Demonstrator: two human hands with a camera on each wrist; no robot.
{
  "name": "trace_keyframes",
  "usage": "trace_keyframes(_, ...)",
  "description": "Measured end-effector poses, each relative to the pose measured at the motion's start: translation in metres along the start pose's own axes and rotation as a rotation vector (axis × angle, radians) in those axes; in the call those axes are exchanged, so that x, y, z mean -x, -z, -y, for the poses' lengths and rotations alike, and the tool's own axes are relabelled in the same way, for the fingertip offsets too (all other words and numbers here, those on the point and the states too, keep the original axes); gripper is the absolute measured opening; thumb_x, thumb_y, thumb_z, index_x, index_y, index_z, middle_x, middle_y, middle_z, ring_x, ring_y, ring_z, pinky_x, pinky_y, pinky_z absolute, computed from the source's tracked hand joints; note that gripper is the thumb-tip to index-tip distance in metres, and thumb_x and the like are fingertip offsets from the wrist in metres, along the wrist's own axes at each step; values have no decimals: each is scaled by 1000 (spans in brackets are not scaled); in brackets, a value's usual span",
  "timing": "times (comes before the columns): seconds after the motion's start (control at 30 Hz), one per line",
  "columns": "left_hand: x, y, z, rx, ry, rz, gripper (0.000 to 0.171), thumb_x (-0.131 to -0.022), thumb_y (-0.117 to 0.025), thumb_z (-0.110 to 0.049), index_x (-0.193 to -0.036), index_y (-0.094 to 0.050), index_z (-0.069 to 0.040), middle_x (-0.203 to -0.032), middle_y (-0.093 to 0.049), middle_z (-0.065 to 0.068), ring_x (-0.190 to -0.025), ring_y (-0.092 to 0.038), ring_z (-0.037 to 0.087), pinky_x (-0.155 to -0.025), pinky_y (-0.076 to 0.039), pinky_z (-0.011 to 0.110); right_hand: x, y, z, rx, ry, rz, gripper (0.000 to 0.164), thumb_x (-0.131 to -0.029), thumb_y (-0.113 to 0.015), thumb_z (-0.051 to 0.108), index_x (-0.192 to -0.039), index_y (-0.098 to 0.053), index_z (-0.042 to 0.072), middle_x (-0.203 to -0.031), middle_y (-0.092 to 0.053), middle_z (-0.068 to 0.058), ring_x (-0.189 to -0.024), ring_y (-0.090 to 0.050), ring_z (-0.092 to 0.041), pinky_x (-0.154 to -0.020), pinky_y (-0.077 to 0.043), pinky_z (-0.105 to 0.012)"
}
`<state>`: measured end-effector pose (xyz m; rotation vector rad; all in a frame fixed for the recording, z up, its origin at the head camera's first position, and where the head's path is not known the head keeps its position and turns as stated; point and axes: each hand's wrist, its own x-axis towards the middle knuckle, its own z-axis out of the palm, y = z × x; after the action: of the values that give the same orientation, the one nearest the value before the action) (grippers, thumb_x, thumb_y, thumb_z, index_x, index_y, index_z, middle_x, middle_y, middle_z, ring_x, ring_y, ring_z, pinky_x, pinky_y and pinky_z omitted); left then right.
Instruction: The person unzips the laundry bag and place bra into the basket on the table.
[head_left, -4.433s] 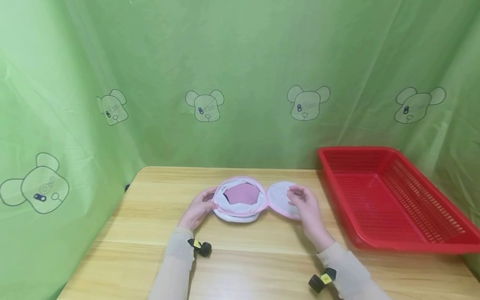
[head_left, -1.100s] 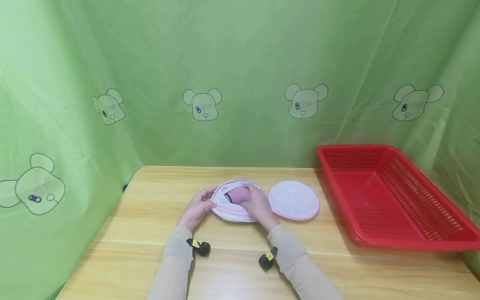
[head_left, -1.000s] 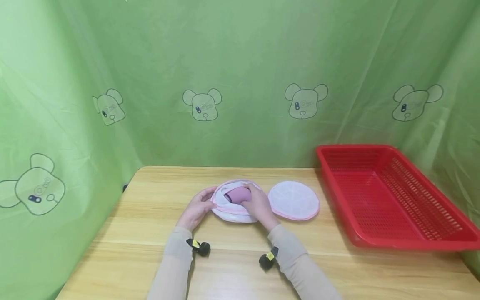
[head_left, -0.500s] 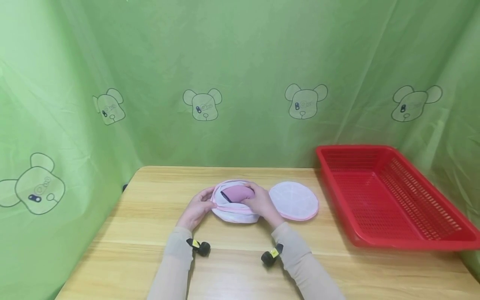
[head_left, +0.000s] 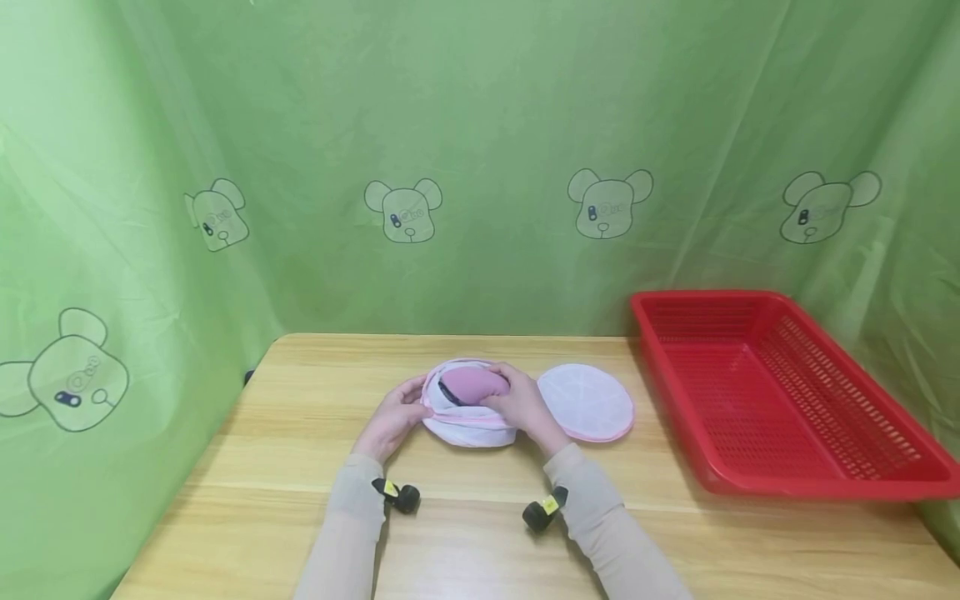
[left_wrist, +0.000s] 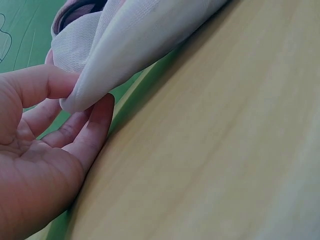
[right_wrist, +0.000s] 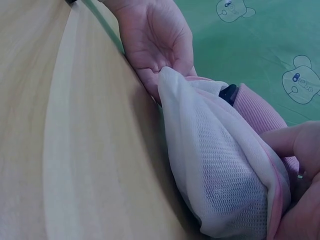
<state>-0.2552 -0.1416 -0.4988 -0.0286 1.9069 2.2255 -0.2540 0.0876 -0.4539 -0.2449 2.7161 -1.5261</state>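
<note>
A round white mesh laundry bag (head_left: 471, 435) with pink trim sits on the table, its round lid (head_left: 587, 402) folded out flat to the right. Inside the bag's mouth lies a folded pink ribbed cloth item (head_left: 474, 384) with a dark edge; its lower part is hidden. My left hand (head_left: 392, 419) pinches the bag's left rim between thumb and fingers, as the left wrist view shows on the white mesh (left_wrist: 120, 55). Reaching in from the right, my right hand (head_left: 522, 403) grips the pink item's right end. The right wrist view shows its ribbing (right_wrist: 257, 111) rising above the rim.
A red plastic basket (head_left: 825, 489) with slotted sides stands at the table's right. Green curtains (head_left: 510, 275) printed with bear heads enclose the back and sides. The wooden table (head_left: 465, 533) runs toward me beneath both forearms.
My right hand has moved left from the lid to the bag's mouth and taken hold of the pink item. That item has risen slightly, showing more dark edge. The left hand stays put.
</note>
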Motion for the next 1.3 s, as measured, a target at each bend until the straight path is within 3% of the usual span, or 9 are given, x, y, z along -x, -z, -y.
trace_keyframes(0.47, -2, 1, 3, -14, -3, 8, 73, -75, -57, 17, -143, -42, -1, -141, -49, 22, -115, -56, 20, -101, -51, 29, 0, 3, 1, -69, -19, -10, 55, -76, -76, 2, -128, -60, 10, -136, -58, -17, -130, -50, -39, -113, -36, -56)
trace_keyframes(1.0, -2, 1, 3, -22, -12, 26, 70, -76, -57, 16, -143, -41, 1, -146, -45, 23, -126, -52, 28, -111, -44, 39, -1, 7, 6, -199, -62, -69, 58, -76, -78, 4, -130, -58, 10, -134, -60, -16, -127, -52, -36, -112, -39, -51)
trace_keyframes(1.3, -3, 1, 3, -18, -5, 25, 70, -76, -56, 17, -143, -41, 1, -146, -46, 22, -122, -54, 25, -106, -48, 32, -1, 10, 9, -242, -38, -93, 55, -75, -78, 3, -126, -58, 8, -131, -61, -17, -124, -55, -35, -111, -41, -49)
